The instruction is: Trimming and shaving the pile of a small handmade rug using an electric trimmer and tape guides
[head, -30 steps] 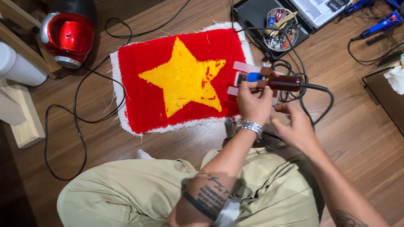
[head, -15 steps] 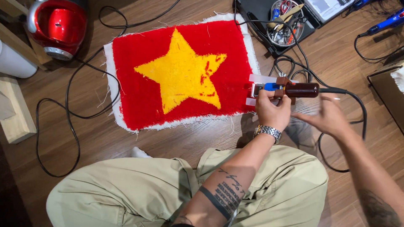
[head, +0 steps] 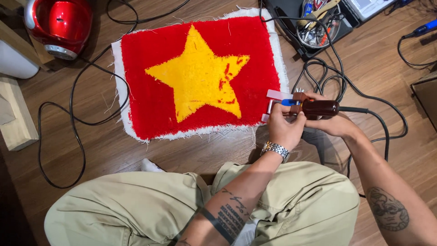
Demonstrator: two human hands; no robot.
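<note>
You sit on a brown wood-plank floor (head: 391, 50) that catches soft, even light with a faint sheen. To your far left a shiny red canister vacuum cleaner (head: 59, 25) stands beside pale bare-wood beams (head: 18, 118) and a white cylindrical container (head: 16, 61), while thin black power cables (head: 59, 120) loop loosely over the boards. Up at the top right lies an open black flat case (head: 291, 32) holding a round metal tin of small tools (head: 318, 25).
</note>
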